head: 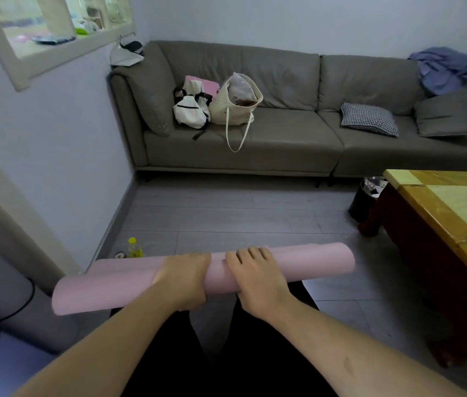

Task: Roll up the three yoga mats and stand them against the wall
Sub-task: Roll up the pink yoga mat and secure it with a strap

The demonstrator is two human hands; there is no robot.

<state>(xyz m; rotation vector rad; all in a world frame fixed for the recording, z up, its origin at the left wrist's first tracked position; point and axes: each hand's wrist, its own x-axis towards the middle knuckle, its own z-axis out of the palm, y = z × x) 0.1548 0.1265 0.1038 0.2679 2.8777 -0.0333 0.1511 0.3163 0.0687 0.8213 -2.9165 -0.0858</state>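
Above grey floor (226, 219), rolled pink yoga mat (298, 266) held level, left hand (185, 277) and right hand (258, 279) side by side, fingers curled round it, grey sofa (283, 133) behind

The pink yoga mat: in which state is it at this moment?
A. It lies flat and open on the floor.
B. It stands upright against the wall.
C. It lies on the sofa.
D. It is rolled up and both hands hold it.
D: the pink yoga mat is a roll held crosswise, the left hand and right hand gripping its middle.
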